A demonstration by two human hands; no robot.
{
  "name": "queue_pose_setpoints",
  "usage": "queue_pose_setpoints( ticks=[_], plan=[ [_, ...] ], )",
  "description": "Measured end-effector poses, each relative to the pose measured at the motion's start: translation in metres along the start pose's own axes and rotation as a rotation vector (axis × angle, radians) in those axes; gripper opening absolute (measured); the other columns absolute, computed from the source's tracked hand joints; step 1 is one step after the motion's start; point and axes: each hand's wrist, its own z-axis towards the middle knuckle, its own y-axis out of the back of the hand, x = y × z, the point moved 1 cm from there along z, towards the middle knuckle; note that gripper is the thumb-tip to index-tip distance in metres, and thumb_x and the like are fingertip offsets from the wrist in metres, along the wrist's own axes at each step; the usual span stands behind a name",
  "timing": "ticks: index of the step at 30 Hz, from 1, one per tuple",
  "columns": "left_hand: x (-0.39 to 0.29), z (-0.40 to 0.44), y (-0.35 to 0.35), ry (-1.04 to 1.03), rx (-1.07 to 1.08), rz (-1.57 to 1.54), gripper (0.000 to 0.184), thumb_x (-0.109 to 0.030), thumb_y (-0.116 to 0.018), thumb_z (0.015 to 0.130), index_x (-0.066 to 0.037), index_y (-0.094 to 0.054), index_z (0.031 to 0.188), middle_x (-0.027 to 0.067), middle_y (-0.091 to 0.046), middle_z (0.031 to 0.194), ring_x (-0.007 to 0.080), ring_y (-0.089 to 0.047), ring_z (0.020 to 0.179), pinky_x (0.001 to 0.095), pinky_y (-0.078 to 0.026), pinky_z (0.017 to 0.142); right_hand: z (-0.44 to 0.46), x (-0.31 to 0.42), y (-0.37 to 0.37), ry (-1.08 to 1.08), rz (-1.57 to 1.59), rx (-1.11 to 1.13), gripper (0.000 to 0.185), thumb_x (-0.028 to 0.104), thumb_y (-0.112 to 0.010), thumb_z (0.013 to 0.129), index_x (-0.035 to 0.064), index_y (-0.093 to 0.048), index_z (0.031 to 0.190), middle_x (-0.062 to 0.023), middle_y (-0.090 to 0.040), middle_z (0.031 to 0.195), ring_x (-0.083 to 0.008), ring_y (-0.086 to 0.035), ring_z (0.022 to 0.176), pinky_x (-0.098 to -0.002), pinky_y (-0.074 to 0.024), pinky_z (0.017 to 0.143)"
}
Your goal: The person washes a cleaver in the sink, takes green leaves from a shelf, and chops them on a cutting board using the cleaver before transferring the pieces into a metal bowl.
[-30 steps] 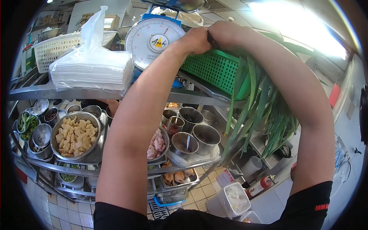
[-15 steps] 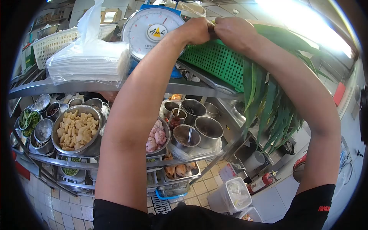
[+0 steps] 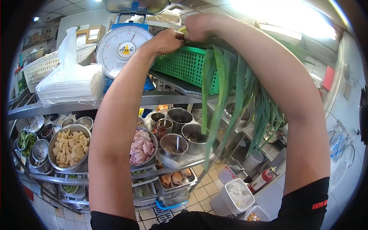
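Note:
My left hand [image 3: 168, 40] and my right hand [image 3: 196, 27] meet above the near left end of a green perforated basket [image 3: 180, 67], fingers curled and almost touching. What they pinch between them is hidden by the fingers. Long green leek leaves [image 3: 239, 88] lie over the basket and hang down its right side, passing beneath my right forearm. Just left of my left hand stands a blue and white dial scale [image 3: 124, 50].
Left of the scale, a plastic-wrapped white stack [image 3: 71, 84] sits on the metal shelf [image 3: 50, 109]. Below are bowls of yellowish pieces [image 3: 71, 149] and raw pink meat [image 3: 142, 147], plus several metal pots [image 3: 174, 145]. A white bin [image 3: 234, 197] and fire extinguisher [image 3: 262, 179] stand lower right.
The view has shifted, so the scale and basket appear further left and the scale's pan shows. Both hands remain together over the basket, my right one now higher. The leek leaves hang differently.

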Motion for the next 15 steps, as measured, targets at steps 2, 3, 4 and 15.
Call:
queue_pose_setpoints(
  ticks=[2,3,4,15],
  plan=[
    [-0.002,-0.002,0.001,0.045,0.009,0.006,0.035,-0.016,-0.059,0.091,-0.002,-0.067,0.122,0.015,-0.072,0.111,0.0212,-0.066,0.1,0.0343,-0.049,0.091,0.013,-0.011,0.009,-0.052,0.019,0.119,0.036,0.033,-0.064,0.086,-0.0001,-0.074,0.097,-0.0197,-0.072,0.094,-0.0321,-0.07,0.087,-0.0439,-0.0544,0.078],
    [-0.002,-0.001,0.001,0.069,0.01,0.01,0.036,-0.017,-0.06,0.091,-0.002,-0.066,0.123,0.015,-0.072,0.109,0.0206,-0.066,0.098,0.0341,-0.05,0.09,0.02,-0.019,0.007,-0.035,-0.004,0.122,0.037,0.035,-0.065,0.085,0.0009,-0.075,0.096,-0.0187,-0.072,0.092,-0.0316,-0.07,0.085,-0.0443,-0.054,0.078],
    [-0.001,-0.001,0.001,0.091,0.01,0.013,0.038,-0.018,-0.06,0.09,-0.002,-0.066,0.124,0.0151,-0.072,0.108,0.0199,-0.066,0.097,0.0338,-0.05,0.089,0.027,-0.026,0.003,-0.02,-0.029,0.124,0.037,0.037,-0.066,0.085,0.0019,-0.075,0.094,-0.0177,-0.073,0.091,-0.0312,-0.069,0.084,-0.0447,-0.0536,0.077],
    [0.008,0.004,-0.004,0.086,-0.033,0.083,0.037,-0.023,-0.061,0.09,-0.004,-0.069,0.121,0.0185,-0.072,0.111,0.0265,-0.067,0.102,0.0363,-0.049,0.093,0.029,-0.01,-0.001,0.076,-0.141,0.113,0.029,0.015,-0.074,0.071,0.0063,-0.076,0.099,-0.0137,-0.073,0.086,-0.0283,-0.069,0.079,-0.0402,-0.0539,0.073]
  ],
)
